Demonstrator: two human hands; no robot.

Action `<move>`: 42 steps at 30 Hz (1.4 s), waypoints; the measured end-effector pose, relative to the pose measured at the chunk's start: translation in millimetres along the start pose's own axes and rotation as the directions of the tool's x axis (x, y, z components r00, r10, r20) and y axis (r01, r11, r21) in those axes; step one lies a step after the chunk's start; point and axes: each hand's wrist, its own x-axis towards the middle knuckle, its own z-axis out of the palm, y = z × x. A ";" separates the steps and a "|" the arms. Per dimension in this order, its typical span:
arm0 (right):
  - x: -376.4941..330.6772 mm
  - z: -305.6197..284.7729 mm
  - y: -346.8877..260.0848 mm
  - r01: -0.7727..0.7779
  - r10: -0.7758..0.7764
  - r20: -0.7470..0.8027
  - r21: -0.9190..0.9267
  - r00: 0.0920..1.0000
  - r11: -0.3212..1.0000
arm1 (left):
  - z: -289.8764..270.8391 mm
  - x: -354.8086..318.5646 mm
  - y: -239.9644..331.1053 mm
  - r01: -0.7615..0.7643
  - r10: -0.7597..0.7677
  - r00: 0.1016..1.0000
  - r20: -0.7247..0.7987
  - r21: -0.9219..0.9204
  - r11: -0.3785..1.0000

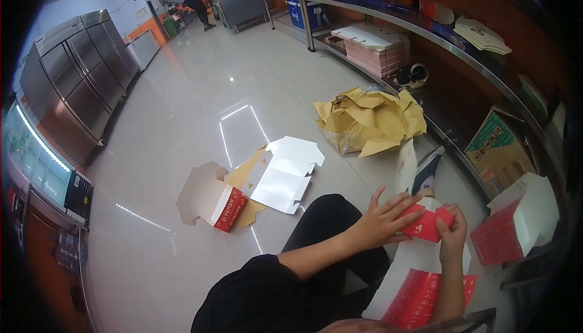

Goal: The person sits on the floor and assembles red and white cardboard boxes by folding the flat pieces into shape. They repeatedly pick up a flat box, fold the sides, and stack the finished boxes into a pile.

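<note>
Pale glossy floor tiles [182, 90] stretch away from me toward steel refrigerators [79, 72] and a person bent over far off [197, 2]. I take the crumpled brown wrapping paper [370, 120] as my landmark. Nearer me than that paper, and a little to its right, I hold a red and white carton blank [428, 220] with both hands over my lap.

My left hand [382, 217] lies over the carton's left end, fingers spread flat across the red panel, pressing rather than clamping. My right hand [452, 236] pinches the right edge, thumb on top and fingers curled beneath, so that grip is closed on the carton.

To fold it well, I judge I should keep the left palm steady as a backstop and let the right hand run the crease along the scored line, keeping corners square before tucking any flap.

Left of the paper and closer to me, flat blanks [285, 175] lie fanned on the floor, one showing a red side [231, 208]. Behind the paper, a steel shelf [388, 20] carries a stack of flat pink and white blanks [376, 47]. Right of me stands a finished red and white box [516, 224], and another red printed blank [419, 299] rests by my knee.
</note>
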 end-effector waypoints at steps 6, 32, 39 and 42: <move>-1.4 7.6 -1.5 0.069 -0.085 -0.057 -0.248 0.995 0.966 | 7.2 -6.2 -4.2 -0.028 0.029 0.996 -0.079 0.012 1.000; -0.1 7.3 -6.0 0.070 -0.037 0.081 -0.459 0.996 0.885 | -9.5 7.9 4.7 0.012 0.002 0.976 0.218 -0.063 0.998; -0.9 3.0 -7.4 0.106 -0.035 0.229 -0.309 0.973 0.945 | -6.2 6.0 -1.6 0.008 0.009 0.981 0.195 -0.086 0.996; -1.9 0.0 -10.9 0.097 -0.065 0.223 -0.134 0.973 0.986 | 6.6 3.9 -1.4 0.143 -0.098 0.969 0.225 -0.191 0.971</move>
